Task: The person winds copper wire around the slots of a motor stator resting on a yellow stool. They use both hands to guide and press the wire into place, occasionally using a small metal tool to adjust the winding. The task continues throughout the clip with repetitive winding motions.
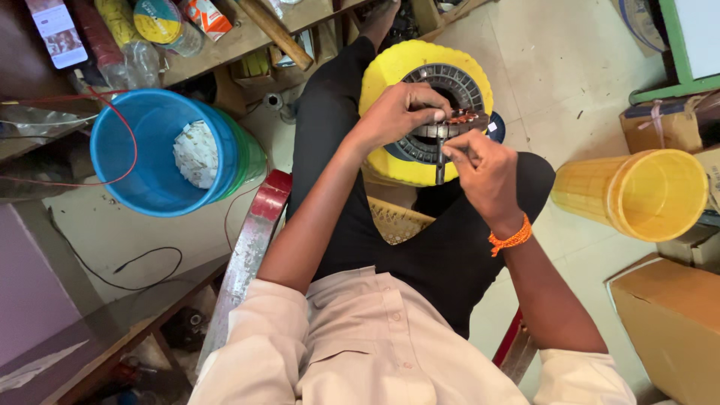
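A round grey slotted metal ring [459, 81] with copper wire coils sits on a yellow round stand [390, 71] between my knees. My left hand [401, 111] rests on the ring's near rim, fingers curled on the copper winding [465, 117]. My right hand [484, 169], with an orange thread band at the wrist, pinches a thin dark tool [439, 163] that stands upright against the ring's near edge. I sit on a red-framed chair [255, 232] in black trousers.
A blue bucket [161, 154] with white scraps stands at the left beside a table with wires. A yellow bin [637, 193] lies at the right, cardboard boxes [671, 322] near it. A cluttered wooden shelf [225, 37] runs along the top.
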`<state>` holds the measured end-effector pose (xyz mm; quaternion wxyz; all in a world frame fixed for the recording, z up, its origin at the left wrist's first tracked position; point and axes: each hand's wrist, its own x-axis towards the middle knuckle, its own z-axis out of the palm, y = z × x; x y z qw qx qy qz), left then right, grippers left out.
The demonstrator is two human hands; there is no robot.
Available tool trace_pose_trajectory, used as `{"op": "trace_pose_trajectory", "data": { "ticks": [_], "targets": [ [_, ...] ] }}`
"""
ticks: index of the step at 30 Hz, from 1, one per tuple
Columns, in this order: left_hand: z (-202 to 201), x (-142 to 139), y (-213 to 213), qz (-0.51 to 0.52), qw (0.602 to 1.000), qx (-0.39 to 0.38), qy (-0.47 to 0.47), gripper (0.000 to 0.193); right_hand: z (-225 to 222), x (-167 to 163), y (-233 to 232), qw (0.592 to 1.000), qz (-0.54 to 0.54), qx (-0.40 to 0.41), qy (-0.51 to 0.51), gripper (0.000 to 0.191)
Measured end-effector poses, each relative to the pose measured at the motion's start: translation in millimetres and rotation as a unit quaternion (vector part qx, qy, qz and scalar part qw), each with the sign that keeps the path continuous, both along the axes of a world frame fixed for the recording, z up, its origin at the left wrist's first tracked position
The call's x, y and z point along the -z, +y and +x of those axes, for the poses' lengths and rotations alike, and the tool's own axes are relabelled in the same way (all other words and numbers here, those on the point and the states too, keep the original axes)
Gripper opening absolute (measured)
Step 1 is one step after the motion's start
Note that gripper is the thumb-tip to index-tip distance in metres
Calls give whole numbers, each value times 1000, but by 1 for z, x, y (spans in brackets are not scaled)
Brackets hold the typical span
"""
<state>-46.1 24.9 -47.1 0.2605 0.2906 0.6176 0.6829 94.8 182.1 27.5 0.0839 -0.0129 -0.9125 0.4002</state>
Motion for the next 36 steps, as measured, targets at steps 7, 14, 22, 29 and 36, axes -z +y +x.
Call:
{"op": "trace_pose_trajectory", "data": {
  "ticks": [7, 14, 22, 29, 36],
  "targets": [
    [51, -31, -3, -53, 964, -163, 202, 40, 20, 31, 13, 1000, 20, 16, -1, 8],
    [67, -18, 9, -128, 907, -255, 310, 47, 37, 4, 41, 995, -1, 95, -21, 9],
    [64, -32, 0, -110, 928, -202, 291, 50, 31, 1, 37, 1000, -8, -6, -20, 4],
    [65, -13, 8, -96, 912, -227, 327, 44, 37, 2, 40, 999, -24, -23, 2, 6],
    [67, 5, 11, -74, 900, -257, 345, 45, 6, -5, 45, 999, -7, 20, 45, 12]
  ]
}}
